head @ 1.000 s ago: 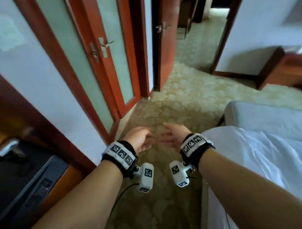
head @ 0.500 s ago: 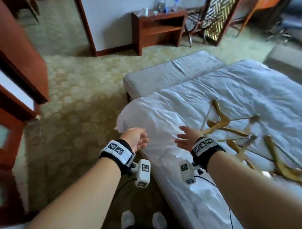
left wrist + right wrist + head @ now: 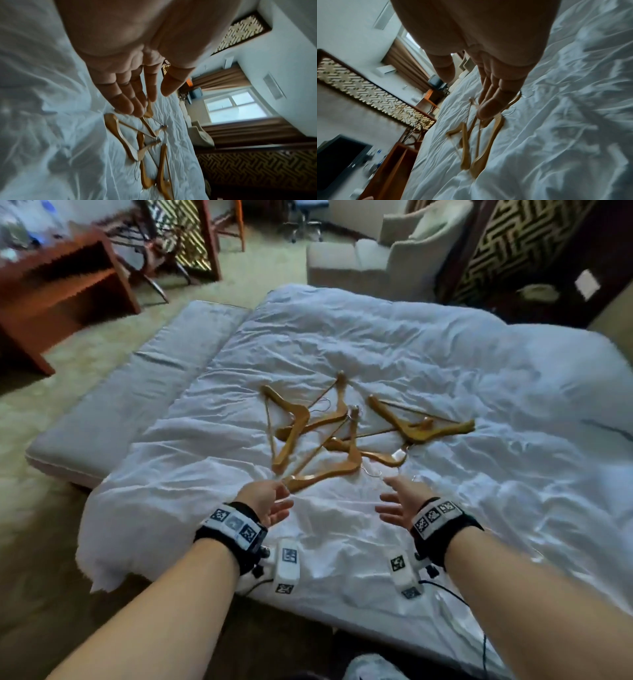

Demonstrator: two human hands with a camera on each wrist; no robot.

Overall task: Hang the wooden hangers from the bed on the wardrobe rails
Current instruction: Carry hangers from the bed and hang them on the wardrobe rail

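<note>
A white-sheeted bed (image 3: 445,364) is covered at its middle by a loose heap of wooden hangers (image 3: 346,433) (overlapping one another). Just short of the heap, the left hand (image 3: 265,501) and right hand (image 3: 402,501) are held apart with fingers spread, and nothing is gripped by either.

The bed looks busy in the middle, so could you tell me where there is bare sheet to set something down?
The wooden hangers lie overlapped mid-bed, crowded. Bare sheet lies to their right, towards the bed's right edge, beyond them towards the armchair, and to their left up to the grey bench. The left hand and right hand hover open over the near strip.
</note>
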